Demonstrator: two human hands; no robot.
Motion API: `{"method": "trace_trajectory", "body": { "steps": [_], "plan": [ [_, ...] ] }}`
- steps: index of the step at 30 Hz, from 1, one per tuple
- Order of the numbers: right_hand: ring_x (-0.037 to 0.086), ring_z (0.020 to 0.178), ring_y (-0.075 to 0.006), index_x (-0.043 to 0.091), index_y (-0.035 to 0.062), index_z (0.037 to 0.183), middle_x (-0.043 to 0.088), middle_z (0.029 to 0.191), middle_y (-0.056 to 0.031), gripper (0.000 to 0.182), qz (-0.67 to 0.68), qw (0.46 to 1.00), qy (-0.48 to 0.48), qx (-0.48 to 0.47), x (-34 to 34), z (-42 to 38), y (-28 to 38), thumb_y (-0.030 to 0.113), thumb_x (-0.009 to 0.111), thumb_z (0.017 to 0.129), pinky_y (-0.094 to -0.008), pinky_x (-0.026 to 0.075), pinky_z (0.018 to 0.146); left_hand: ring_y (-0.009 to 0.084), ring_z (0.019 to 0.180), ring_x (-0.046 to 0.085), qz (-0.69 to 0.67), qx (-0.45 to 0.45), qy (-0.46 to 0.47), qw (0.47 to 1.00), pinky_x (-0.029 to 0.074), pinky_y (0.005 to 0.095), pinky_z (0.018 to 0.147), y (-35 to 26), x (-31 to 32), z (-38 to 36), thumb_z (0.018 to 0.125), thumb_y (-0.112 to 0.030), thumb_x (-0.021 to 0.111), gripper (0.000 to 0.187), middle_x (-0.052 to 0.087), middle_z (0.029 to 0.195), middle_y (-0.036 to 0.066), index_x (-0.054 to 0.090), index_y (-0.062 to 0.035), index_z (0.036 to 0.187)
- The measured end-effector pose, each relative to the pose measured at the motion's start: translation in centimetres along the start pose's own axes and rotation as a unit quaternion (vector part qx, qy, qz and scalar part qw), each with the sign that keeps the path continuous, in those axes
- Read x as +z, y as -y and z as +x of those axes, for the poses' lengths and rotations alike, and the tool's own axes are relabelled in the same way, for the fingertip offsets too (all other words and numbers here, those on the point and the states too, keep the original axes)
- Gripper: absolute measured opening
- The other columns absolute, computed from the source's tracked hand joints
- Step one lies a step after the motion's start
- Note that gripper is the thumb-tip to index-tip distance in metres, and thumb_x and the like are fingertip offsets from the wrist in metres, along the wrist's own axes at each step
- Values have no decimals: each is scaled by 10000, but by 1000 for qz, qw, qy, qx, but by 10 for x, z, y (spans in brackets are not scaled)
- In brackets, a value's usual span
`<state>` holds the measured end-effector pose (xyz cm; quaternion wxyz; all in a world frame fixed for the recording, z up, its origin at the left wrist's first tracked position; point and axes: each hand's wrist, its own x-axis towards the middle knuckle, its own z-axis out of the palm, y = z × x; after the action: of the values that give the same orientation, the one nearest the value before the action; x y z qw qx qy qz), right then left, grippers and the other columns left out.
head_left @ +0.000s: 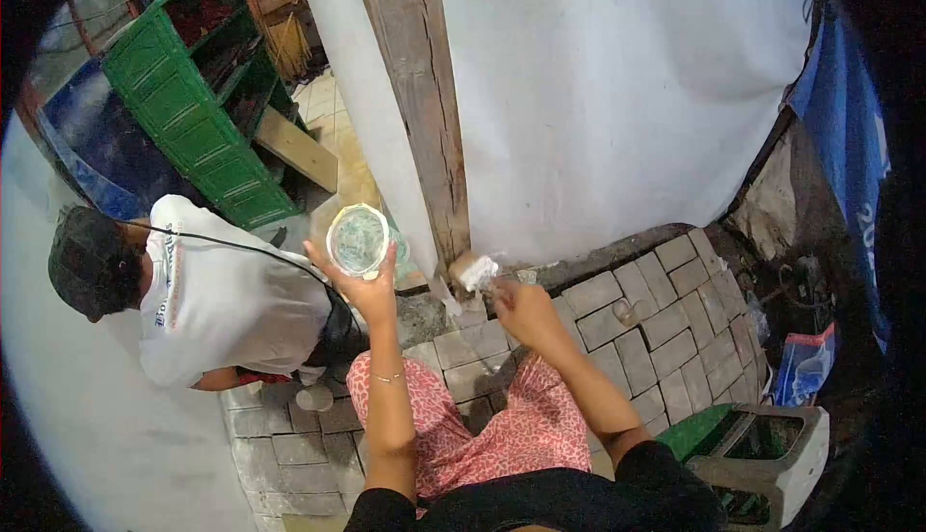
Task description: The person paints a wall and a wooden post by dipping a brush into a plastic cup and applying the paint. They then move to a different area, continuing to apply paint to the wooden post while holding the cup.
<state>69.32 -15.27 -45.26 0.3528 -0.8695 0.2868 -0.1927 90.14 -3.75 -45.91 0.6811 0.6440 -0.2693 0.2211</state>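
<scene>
My left hand [365, 289] holds up a round plastic tub [358, 241], fingers spread around its sides. The tub is tilted toward me; whitish smears coat its inside and rim. My right hand [526, 315] is closed on a small tool with a white, paste-like end [479, 274], whose exact kind I cannot make out. That white end is at the foot of a worn wooden post [424, 98], close to or touching it. Pale streaks mark the ground just below.
A person in a white shirt [236, 300] and dark cap crouches at left, beside a green shelf unit [193, 108]. White sheeting [617, 98] hangs behind the post. Paving blocks [627, 358] cover the ground. A grey-green plastic stool [772, 464] stands at lower right.
</scene>
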Motion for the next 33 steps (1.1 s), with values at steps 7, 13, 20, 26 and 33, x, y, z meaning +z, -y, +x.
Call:
{"method": "trace_trajectory", "body": {
  "steps": [7,13,20,26,33],
  "plan": [
    [627,862,-415,661,4,1007,654,904,-237,288,1,996,16,-92,-71,73,48,240,555,881,-470,490,801,311,1394,191,54,11,-8,998,183,436,1141,-12,-4,3,688,-69,823,1094,108,1530,188,84,-77,1495],
    [512,626,-102,677,18,1054,615,698,-52,247,-34,973,-35,-225,-174,108,137,139,592,857,-287,429,570,306,1372,244,15,-8,-25,1000,217,422,1128,-8,-1,5,677,-54,829,1101,147,1523,182,84,-54,1488],
    [556,764,-66,688,-11,1038,672,857,-33,226,8,934,-166,-317,-224,96,199,120,581,888,-221,450,680,320,1366,265,18,-12,-8,1000,234,434,1131,-9,7,6,645,-125,858,1176,127,1523,185,47,-68,1495],
    [526,746,-37,630,8,1189,652,862,-8,312,167,877,-281,-352,-158,86,165,8,601,878,-176,417,649,318,1345,303,-30,-35,-10,999,266,435,1119,-14,9,8,651,-91,847,1170,147,1516,180,42,-90,1499],
    [488,616,-215,468,114,1378,459,713,-97,677,103,923,-212,-305,-40,80,76,-59,607,738,-332,425,567,288,1361,266,-68,-37,-21,997,237,403,1121,-8,4,2,685,-33,817,1091,177,1509,176,85,-67,1493]
  ]
}}
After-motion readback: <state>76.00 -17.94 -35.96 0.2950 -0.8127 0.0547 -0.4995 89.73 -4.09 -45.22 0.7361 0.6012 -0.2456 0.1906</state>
